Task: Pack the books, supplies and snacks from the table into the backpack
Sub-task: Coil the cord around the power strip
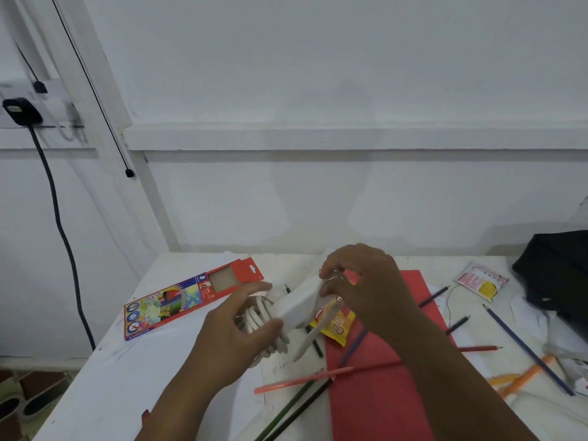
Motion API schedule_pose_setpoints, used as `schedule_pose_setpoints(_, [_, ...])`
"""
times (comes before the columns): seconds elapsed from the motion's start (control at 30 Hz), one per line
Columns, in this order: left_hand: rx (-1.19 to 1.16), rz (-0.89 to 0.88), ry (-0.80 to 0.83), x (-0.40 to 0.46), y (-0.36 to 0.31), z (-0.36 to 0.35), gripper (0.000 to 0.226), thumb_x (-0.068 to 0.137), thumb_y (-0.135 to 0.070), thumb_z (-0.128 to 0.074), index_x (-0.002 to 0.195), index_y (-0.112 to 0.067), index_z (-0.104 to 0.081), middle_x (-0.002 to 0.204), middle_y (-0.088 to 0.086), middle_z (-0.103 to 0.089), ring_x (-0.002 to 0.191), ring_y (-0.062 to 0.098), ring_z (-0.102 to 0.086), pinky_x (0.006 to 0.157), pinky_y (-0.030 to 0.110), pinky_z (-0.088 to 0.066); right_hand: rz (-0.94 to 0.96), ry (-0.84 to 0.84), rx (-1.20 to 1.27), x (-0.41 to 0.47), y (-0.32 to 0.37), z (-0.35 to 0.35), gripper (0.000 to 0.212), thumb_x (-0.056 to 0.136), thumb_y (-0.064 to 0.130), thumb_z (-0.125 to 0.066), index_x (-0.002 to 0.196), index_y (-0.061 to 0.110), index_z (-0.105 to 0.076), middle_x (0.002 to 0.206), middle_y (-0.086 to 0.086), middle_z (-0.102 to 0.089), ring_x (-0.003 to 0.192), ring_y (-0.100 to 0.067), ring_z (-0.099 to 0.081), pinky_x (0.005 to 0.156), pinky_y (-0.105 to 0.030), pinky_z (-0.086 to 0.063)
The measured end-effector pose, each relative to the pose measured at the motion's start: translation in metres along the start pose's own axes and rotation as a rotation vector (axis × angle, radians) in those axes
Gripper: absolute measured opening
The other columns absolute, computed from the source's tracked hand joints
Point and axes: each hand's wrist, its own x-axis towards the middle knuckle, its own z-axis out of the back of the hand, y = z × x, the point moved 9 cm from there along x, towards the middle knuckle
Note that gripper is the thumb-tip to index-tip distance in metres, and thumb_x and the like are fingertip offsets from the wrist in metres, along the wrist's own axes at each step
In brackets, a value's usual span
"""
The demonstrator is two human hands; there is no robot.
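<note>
Between both hands, above the desk (105, 386): left hand (232, 332) curled round the coiled cable end of a white charger (294, 308), right hand (362, 281) pinching its block. Long axis rises rightward. Backpack (560, 278) far right, nearer my right hand.

White table (121, 386), pencil box (191, 297), red book (375, 393), loose pencils (302, 378) (scattered), snack packets (482, 281), black backpack (560, 275)

Two bare forearms, ring on right hand (366, 281)
</note>
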Motion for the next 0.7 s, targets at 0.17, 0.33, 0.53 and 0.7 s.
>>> schedule_pose_setpoints(0.17, [-0.024, 0.004, 0.08, 0.003, 0.003, 0.002, 0.037, 0.081, -0.01, -0.078, 0.099, -0.041, -0.07, 0.098, -0.014, -0.07, 0.088, 0.011, -0.065, 0.073, 0.023, -0.056, -0.342, 0.116, 0.529, -0.006, -0.026, -0.016, 0.023, 0.073, -0.009, -0.077, 0.081, 0.012, -0.08, 0.09, 0.001, -0.077, 0.087, -0.012, -0.072, 0.076, -0.025, -0.056])
schedule_pose_setpoints(0.33, [-0.1, 0.066, 0.196, 0.003, 0.008, -0.001, 0.034, 0.071, -0.022, -0.071, 0.102, -0.036, -0.072, 0.101, -0.008, -0.071, 0.092, 0.018, -0.067, 0.081, 0.037, -0.058, -0.368, 0.238, 0.674, -0.017, -0.03, -0.024, 0.017, 0.074, -0.004, -0.08, 0.084, 0.01, -0.08, 0.095, -0.006, -0.077, 0.093, -0.015, -0.07, 0.079, -0.029, -0.055])
schedule_pose_setpoints(0.53, [-0.087, 0.063, 0.35, 0.004, 0.006, -0.001, 0.037, 0.065, -0.022, -0.066, 0.1, -0.032, -0.074, 0.099, -0.003, -0.073, 0.089, 0.019, -0.067, 0.078, 0.03, -0.055, -0.281, 0.368, 0.557, -0.012, -0.023, -0.019, 0.021, 0.076, -0.002, -0.079, 0.083, 0.017, -0.081, 0.08, -0.004, -0.076, 0.078, -0.011, -0.07, 0.071, -0.022, -0.051])
schedule_pose_setpoints(0.7, [-0.139, 0.05, 0.431, 0.006, 0.004, -0.004, 0.05, 0.054, -0.036, -0.062, 0.101, -0.023, -0.075, 0.096, 0.002, -0.071, 0.088, 0.022, -0.064, 0.077, 0.03, -0.051, -0.298, 0.334, 0.6, -0.007, -0.031, -0.018, 0.025, 0.074, -0.004, -0.08, 0.081, 0.02, -0.082, 0.081, -0.01, -0.077, 0.08, -0.017, -0.072, 0.075, -0.029, -0.056])
